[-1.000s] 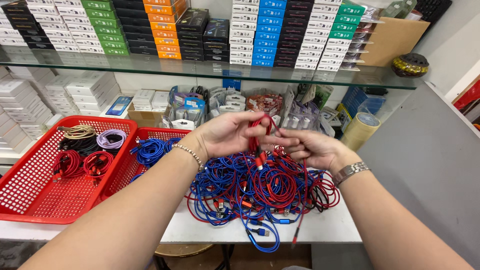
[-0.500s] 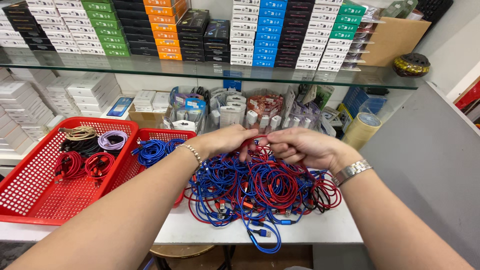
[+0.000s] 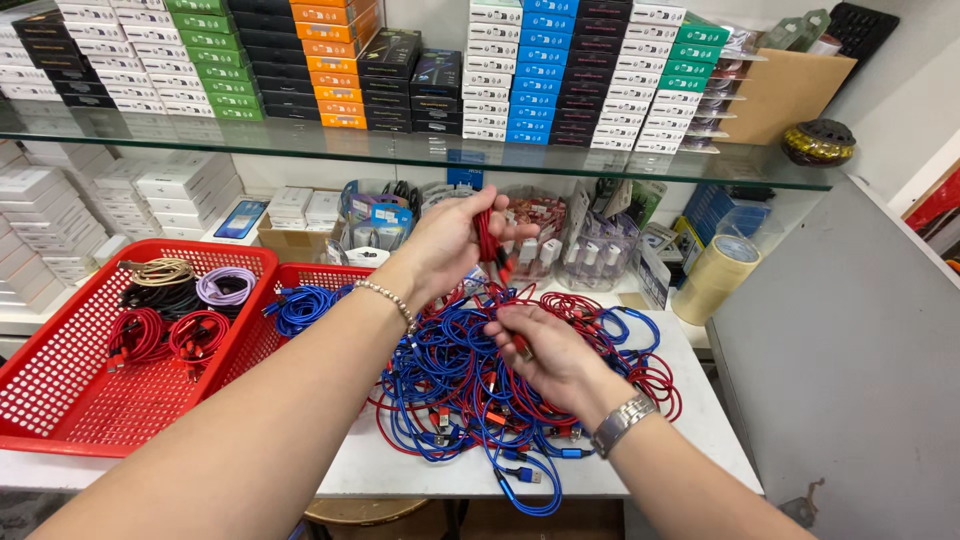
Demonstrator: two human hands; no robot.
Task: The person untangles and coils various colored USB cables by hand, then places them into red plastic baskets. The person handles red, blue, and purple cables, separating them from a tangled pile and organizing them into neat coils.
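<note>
head view. the left hand (image 3: 447,243), raised above the far side of the white table (image 3: 420,465), is closed around a red cable (image 3: 487,238) that hangs down from its fingers into the tangled pile of red and blue cables (image 3: 470,385) at the table's centre. the right hand (image 3: 550,355) rests on the pile, thumb and fingers pinched on a red strand, which looks to be the same cable lower down. to the left, a large red basket (image 3: 70,400) holds coiled red, black, beige and lilac cables; a second red basket (image 3: 320,275) just beside it holds coiled blue cable (image 3: 303,306). a roll of tape (image 3: 715,278) stands far right. stacked boxes (image 3: 560,70) line the glass shelf (image 3: 400,155).
</note>
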